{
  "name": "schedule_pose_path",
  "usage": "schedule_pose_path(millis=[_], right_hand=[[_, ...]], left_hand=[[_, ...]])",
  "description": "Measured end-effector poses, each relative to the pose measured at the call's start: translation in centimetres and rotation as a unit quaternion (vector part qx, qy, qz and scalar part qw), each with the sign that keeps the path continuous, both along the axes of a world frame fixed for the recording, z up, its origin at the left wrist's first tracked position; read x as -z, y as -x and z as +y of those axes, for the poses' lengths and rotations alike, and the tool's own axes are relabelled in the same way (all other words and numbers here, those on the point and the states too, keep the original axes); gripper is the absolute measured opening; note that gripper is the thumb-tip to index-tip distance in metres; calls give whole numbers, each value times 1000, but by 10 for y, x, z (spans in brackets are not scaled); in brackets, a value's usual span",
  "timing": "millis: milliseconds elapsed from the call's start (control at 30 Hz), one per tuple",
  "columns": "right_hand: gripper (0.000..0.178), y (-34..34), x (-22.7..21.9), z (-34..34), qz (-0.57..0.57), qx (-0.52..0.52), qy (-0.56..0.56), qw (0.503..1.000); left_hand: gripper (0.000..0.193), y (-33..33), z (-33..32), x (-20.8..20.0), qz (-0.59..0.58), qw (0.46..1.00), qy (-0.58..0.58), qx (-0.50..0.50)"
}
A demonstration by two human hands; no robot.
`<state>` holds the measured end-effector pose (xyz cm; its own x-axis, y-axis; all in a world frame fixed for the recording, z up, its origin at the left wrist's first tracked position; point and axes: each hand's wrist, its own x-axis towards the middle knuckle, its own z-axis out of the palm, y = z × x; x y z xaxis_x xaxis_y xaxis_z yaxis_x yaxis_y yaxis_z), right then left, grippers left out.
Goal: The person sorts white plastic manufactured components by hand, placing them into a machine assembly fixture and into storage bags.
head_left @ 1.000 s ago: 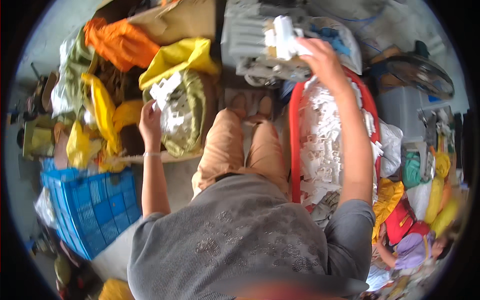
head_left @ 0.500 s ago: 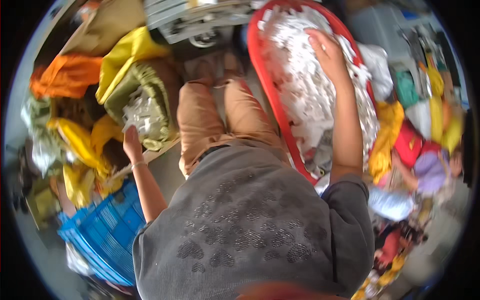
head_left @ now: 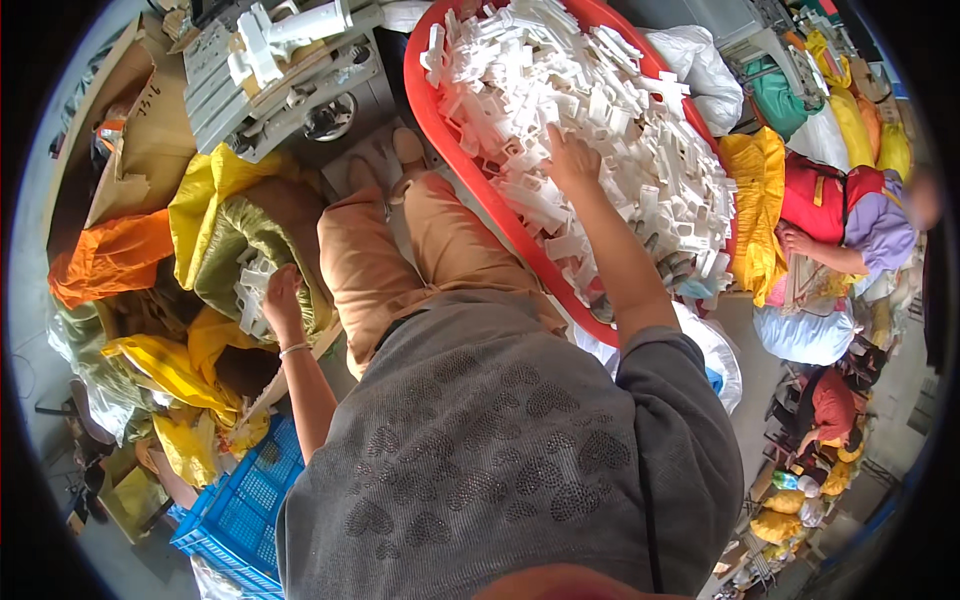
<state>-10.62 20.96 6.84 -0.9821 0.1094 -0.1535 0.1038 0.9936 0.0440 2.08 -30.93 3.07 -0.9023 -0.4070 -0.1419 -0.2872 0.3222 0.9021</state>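
My left hand [head_left: 284, 300], a bracelet at its wrist, is closed at the near edge of an olive-green sack [head_left: 318, 285]. White plastic parts [head_left: 254, 290] show against its fingers and appear gripped by them; part of the grip is hidden. Over on the right, my right hand [head_left: 575, 165] reaches into a long red tub [head_left: 422, 92] heaped with small white plastic parts [head_left: 520, 60]. Its index finger stretches forward to the heap, the other fingers are loosely bent, and no part shows in the hand.
A grey machine bed [head_left: 215, 85] with a handwheel stands ahead, and a white plastic assembly [head_left: 285, 40] lies on it. Yellow sacks [head_left: 165, 365] and a blue crate [head_left: 245, 510] are at my left. Another person [head_left: 870, 230] sits beyond a yellow sack [head_left: 755, 195] at right.
My right hand has gone from above the tub down to the white parts, with its fingers lowered. My left hand stays by the green sack. The whole view has shifted.
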Motion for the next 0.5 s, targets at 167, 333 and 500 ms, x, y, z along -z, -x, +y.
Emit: schedule_pose_path(millis=[167,333,500], right_hand=[[65,13,-41,3,139,47,241,960],[43,-12,-45,62,163,-15,320,933],[42,-54,4,93,132,-76,267,952]], left_hand=[[23,5,12,-15,2,1000,-3,16],[23,-9,-1,-19,7,1000,-22,-15],[21,2,3,-21,36,999,29,-3]])
